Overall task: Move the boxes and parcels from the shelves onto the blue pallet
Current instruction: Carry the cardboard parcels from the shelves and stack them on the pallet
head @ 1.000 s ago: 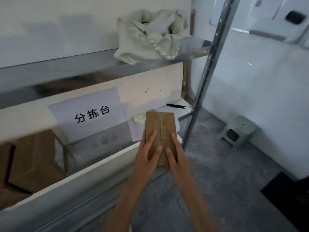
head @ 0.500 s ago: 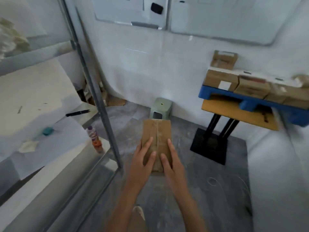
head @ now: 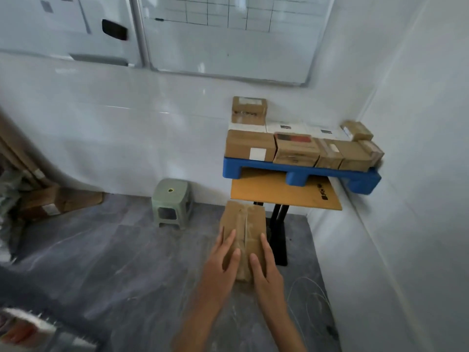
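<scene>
I carry a flat brown parcel (head: 244,221) in the air over the grey floor, in front of me. My left hand (head: 220,262) lies along its left side and my right hand (head: 267,271) along its right side, fingers stretched over the top and thumbs hidden underneath. The blue pallet (head: 253,169) sits on a small yellow table (head: 276,193) in the corner ahead and to the right, beyond the parcel. Several brown boxes (head: 250,146) fill the pallet's front row, with white parcels behind and one more box (head: 249,110) stacked on top.
A pale green stool (head: 171,201) stands by the wall left of the table. Flattened cardboard (head: 63,199) lies at the far left. The table's black post and foot (head: 279,237) are just past the parcel. White walls close the corner on the right.
The view has swung right, away from the shelf and toward the corner. The parcel stays between both hands, and the pallet is now closer and more centred.
</scene>
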